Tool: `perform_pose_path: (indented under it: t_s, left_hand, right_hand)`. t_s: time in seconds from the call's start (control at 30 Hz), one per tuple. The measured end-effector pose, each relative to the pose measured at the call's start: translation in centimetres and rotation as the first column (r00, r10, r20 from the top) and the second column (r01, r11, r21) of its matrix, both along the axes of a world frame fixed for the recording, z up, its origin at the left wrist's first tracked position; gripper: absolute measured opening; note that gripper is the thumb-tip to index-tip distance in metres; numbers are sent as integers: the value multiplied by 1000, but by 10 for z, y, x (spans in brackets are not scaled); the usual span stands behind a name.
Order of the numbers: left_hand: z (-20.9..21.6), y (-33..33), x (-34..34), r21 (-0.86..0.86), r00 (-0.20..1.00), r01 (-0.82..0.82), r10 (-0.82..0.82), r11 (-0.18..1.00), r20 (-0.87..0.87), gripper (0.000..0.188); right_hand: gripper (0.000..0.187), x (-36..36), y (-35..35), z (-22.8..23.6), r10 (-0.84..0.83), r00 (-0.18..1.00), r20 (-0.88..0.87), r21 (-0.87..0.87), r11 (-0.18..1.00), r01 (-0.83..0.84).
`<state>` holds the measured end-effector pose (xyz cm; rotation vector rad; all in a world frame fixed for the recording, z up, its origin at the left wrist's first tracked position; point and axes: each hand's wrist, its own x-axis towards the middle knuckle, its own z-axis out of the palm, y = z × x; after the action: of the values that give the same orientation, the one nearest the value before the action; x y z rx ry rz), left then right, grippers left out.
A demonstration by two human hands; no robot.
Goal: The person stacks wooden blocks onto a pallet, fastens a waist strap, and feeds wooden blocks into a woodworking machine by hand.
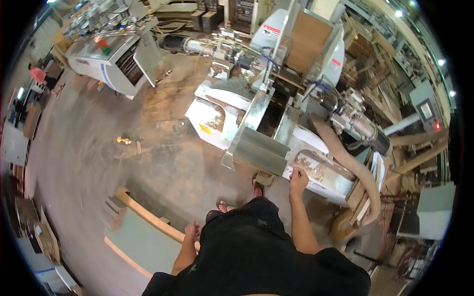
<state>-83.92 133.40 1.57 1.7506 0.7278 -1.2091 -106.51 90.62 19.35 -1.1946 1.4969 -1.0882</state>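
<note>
My right hand (298, 180) is closed, thumb and fingers pinched together, beside the front of a white woodworking machine (210, 121). Whether anything thin is between those fingers is too small to tell. Just left of it, a grey rectangular block with layered edges (259, 150) lies across the machine's metal rails (253, 116), its near end sticking out toward me. Low at my left side hangs my left hand (192, 230), fingers loosely bent and slightly apart, with nothing seen in it. It is nearest to a curved wooden rail (155, 219) edging a grey-green panel.
A thick dusty hose (345, 155) curves down the machine's right side. A control screen on an arm (425, 110) stands at far right. Back left is a white cabinet machine (101, 71). A yellow object (123, 141) lies on the floor; another person (39, 76) is at far left.
</note>
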Motion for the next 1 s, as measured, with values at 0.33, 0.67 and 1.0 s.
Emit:
perform_pose_path:
  t_s: [0.33, 0.67, 1.0]
  left_hand:
    - [20, -44, 61, -37, 970, 241, -240, 970, 36, 58]
    - [19, -79, 43, -141, 973, 228, -220, 963, 70, 69]
    - [-2, -65, -53, 12, 1000, 24, -24, 1000, -5, 58]
  right_hand:
    - [18, -33, 43, 17, -151, 983, -101, 31, 987, 154]
    - [18, -30, -2, 9, -59, 998, 22, 47, 997, 58]
    - [29, 14, -139, -2, 246, 881, -404, -251, 896, -365]
